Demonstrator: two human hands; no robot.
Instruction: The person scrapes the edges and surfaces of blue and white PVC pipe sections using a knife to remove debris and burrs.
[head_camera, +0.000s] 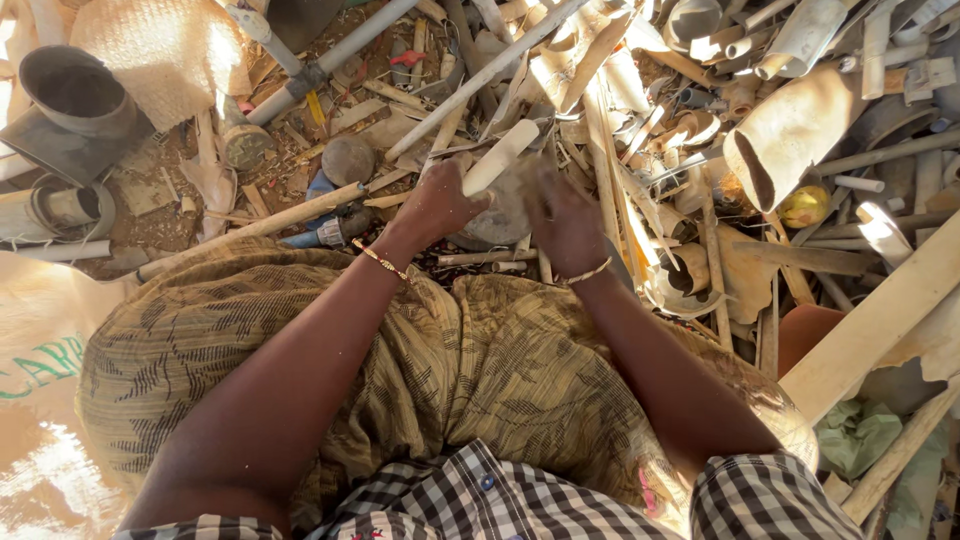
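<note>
My left hand (437, 205) is closed around a short cream-coloured piece of plastic pipe (500, 155) that points up and to the right. My right hand (562, 218) is beside it, fingers curled over a grey rounded object (497, 215) lying on the scrap pile; whether it grips anything is hard to tell. Both wrists wear thin gold bracelets. A patterned olive cloth (480, 360) covers my lap below the hands.
A dense heap of broken plastic pipes, strips and fittings (640, 120) fills the ground ahead. Long grey pipes (330, 55) cross at top. A dark boot (75, 100) stands at upper left, a woven sack (165, 50) beside it. Wooden planks (870, 320) lie at right.
</note>
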